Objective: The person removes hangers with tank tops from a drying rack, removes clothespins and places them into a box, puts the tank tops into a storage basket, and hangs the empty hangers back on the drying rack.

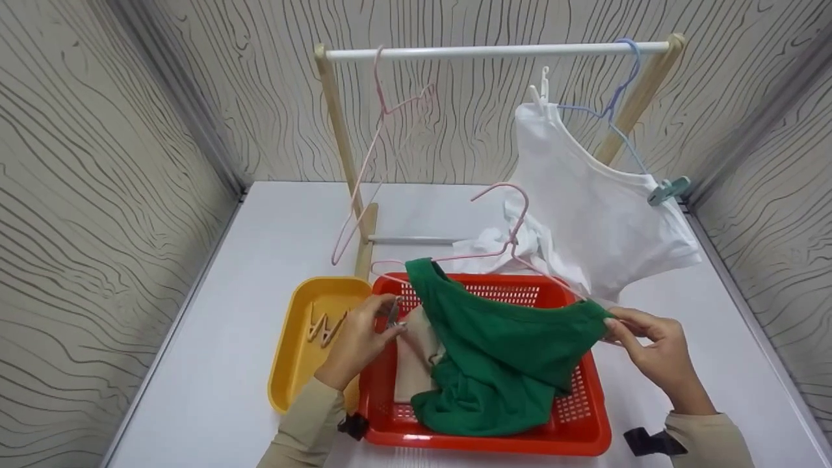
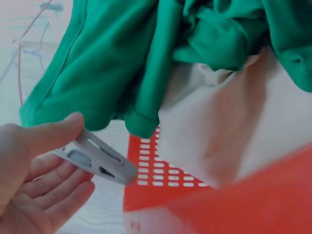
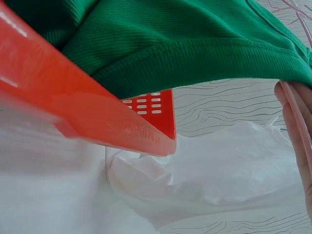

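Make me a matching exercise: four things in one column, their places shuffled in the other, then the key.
1. Green ribbed garment
2. Grey plastic clothespin
3. White cloth garment
4. Yellow plastic tray

A. On the thin blue hanger
B. Left of the perforated red plastic basket
C. On a thin pink hanger
D. In the left hand

Pairs: 1-C, 2-D, 3-A, 4-B

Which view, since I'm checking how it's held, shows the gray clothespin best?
The left wrist view: the gray clothespin appears large there, its shape clear, pinched by the left hand. The head view shows it only small, in that hand; the right wrist view doesn't show it.
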Action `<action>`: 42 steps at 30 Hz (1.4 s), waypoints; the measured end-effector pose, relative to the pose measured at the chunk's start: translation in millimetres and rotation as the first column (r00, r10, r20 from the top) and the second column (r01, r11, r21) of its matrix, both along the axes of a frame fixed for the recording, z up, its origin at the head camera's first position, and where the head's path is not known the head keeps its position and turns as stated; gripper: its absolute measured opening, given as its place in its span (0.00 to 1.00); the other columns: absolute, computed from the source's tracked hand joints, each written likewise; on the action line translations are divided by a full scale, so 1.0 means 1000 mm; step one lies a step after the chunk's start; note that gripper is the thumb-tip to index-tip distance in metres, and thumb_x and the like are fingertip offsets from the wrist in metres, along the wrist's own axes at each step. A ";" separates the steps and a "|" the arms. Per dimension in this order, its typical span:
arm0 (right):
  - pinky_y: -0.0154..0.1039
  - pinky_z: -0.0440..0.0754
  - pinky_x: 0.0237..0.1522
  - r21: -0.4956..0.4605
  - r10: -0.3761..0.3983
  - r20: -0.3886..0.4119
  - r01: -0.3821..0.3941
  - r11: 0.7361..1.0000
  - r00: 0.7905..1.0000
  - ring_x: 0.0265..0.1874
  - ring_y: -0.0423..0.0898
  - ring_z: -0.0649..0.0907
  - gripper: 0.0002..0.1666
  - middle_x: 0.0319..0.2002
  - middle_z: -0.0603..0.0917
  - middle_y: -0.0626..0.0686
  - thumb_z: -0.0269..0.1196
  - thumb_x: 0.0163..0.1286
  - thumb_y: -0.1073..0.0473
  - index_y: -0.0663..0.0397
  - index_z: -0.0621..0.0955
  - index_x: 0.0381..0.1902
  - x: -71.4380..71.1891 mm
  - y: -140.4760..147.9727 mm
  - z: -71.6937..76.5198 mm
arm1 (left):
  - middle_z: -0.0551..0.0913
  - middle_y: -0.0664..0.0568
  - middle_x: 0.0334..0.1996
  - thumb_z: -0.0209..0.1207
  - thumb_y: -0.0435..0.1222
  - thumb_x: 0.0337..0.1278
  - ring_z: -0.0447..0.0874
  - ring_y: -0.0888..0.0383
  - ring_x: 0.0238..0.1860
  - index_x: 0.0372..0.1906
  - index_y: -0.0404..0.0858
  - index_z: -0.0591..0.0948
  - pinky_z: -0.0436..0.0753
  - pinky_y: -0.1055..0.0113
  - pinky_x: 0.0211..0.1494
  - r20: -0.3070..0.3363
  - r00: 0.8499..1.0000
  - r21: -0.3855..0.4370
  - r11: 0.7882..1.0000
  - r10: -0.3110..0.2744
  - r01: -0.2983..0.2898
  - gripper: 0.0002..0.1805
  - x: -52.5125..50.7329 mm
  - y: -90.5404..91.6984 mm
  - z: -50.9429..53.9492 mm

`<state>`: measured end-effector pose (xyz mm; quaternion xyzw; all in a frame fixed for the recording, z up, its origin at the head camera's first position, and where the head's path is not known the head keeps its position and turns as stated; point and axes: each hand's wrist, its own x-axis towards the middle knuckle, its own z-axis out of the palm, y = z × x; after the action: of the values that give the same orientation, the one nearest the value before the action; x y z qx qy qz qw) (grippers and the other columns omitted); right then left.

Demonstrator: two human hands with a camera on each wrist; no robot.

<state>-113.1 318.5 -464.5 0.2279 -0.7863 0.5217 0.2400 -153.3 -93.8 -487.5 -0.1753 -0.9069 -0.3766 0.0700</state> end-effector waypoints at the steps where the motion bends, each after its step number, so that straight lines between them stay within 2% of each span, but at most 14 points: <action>1: 0.20 0.82 0.32 0.002 -0.004 0.001 0.004 1.000 1.000 0.30 0.26 0.87 0.18 0.38 0.88 0.34 0.58 0.50 0.89 0.77 0.82 0.38 0.000 0.000 0.000 | 0.85 0.46 0.48 0.67 0.36 0.54 0.85 0.53 0.48 0.56 0.37 0.75 0.84 0.58 0.56 0.006 1.000 0.002 1.000 0.012 -0.012 0.24 0.000 -0.003 -0.001; 7: 0.19 0.82 0.33 0.011 -0.001 -0.006 0.001 1.000 1.000 0.30 0.26 0.87 0.17 0.38 0.88 0.34 0.58 0.49 0.89 0.77 0.82 0.38 -0.001 0.000 0.000 | 0.84 0.47 0.48 0.66 0.35 0.54 0.85 0.53 0.48 0.57 0.38 0.74 0.84 0.56 0.57 0.063 0.997 0.057 0.997 0.053 -0.057 0.25 0.000 -0.016 -0.001; 16: 0.19 0.82 0.34 0.022 0.002 -0.002 -0.002 1.000 1.000 0.31 0.26 0.87 0.17 0.38 0.88 0.35 0.58 0.51 0.88 0.76 0.82 0.39 -0.002 0.001 0.001 | 0.84 0.50 0.48 0.67 0.34 0.53 0.85 0.53 0.51 0.54 0.40 0.74 0.83 0.54 0.59 0.106 0.993 0.101 0.992 0.058 -0.069 0.23 0.001 -0.024 0.005; 22: 0.19 0.82 0.33 0.008 0.016 -0.019 -0.016 1.000 1.000 0.30 0.26 0.87 0.17 0.38 0.88 0.36 0.59 0.50 0.88 0.77 0.82 0.38 -0.004 0.001 0.000 | 0.84 0.49 0.45 0.67 0.31 0.51 0.85 0.51 0.52 0.51 0.39 0.73 0.83 0.52 0.58 0.079 0.992 0.133 0.986 0.094 -0.104 0.22 -0.001 -0.033 0.006; 25: 0.19 0.82 0.33 0.008 0.011 -0.020 -0.010 1.000 1.000 0.29 0.26 0.86 0.17 0.38 0.88 0.35 0.59 0.50 0.88 0.77 0.82 0.38 -0.004 0.001 0.000 | 0.83 0.49 0.45 0.67 0.32 0.52 0.85 0.52 0.51 0.50 0.40 0.73 0.83 0.54 0.58 0.076 0.989 0.132 0.982 0.126 -0.135 0.21 -0.001 -0.038 0.003; 30: 0.19 0.82 0.34 0.005 0.012 -0.030 -0.012 1.000 0.999 0.30 0.26 0.86 0.16 0.38 0.88 0.35 0.59 0.50 0.88 0.77 0.82 0.38 -0.004 0.001 -0.001 | 0.83 0.48 0.44 0.67 0.33 0.53 0.84 0.51 0.51 0.51 0.41 0.73 0.83 0.52 0.58 0.125 0.977 0.134 0.973 0.171 -0.187 0.21 0.000 -0.045 -0.004; 37: 0.19 0.82 0.33 -0.001 0.010 -0.024 -0.010 1.000 1.000 0.31 0.26 0.87 0.17 0.39 0.88 0.35 0.59 0.50 0.88 0.77 0.82 0.38 -0.002 0.001 -0.002 | 0.83 0.47 0.43 0.66 0.32 0.54 0.84 0.53 0.47 0.51 0.41 0.73 0.85 0.54 0.55 0.175 0.967 0.107 0.973 0.184 -0.204 0.20 0.000 -0.053 -0.014; 42: 0.19 0.82 0.34 -0.012 0.015 -0.027 -0.015 1.000 1.000 0.31 0.26 0.87 0.18 0.39 0.88 0.36 0.58 0.50 0.88 0.77 0.82 0.39 -0.001 0.001 -0.002 | 0.83 0.47 0.42 0.66 0.33 0.55 0.81 0.56 0.42 0.52 0.38 0.74 0.87 0.58 0.51 0.248 0.945 0.028 0.973 0.215 -0.229 0.20 -0.002 -0.057 -0.022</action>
<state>-114.3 319.7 -466.7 0.2393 -0.7782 0.5250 0.2479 -155.3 -151.3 -509.7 -0.0228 -0.9117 -0.4102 0.0053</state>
